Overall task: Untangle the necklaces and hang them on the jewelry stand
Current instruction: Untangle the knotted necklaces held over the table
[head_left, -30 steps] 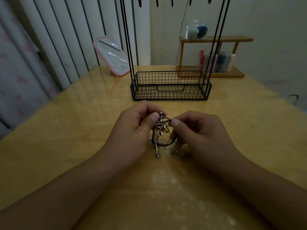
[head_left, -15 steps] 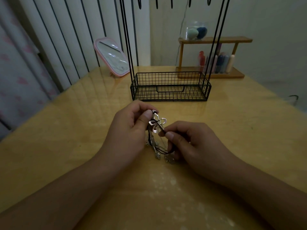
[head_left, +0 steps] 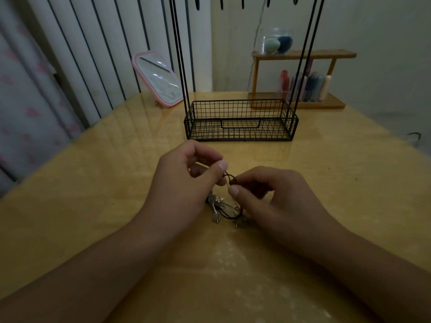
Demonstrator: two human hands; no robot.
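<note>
A tangle of necklaces [head_left: 221, 207], dark cords with small silver pendants, lies on the wooden table [head_left: 93, 183] between my hands. My left hand [head_left: 186, 183] pinches a loop of dark cord between thumb and forefinger just above the tangle. My right hand [head_left: 268, 199] pinches the same cord close beside it, its fingers curled. The pendants hang down and rest on the table below my fingers. The black wire jewelry stand [head_left: 241, 122] stands behind my hands, its basket base empty, its tall rods rising out of the top of the view with hooks at the upper edge.
A pink-framed mirror [head_left: 157, 79] leans at the back left of the table. A wooden shelf [head_left: 300, 78] at the back right holds a clear jar with sponges and several tubes. Striped wall and a curtain bound the left side.
The silver flower pendant that I held up between my fingers has dropped down to the table. Both hands now pinch only the dark cord loop, slightly lower and closer together.
</note>
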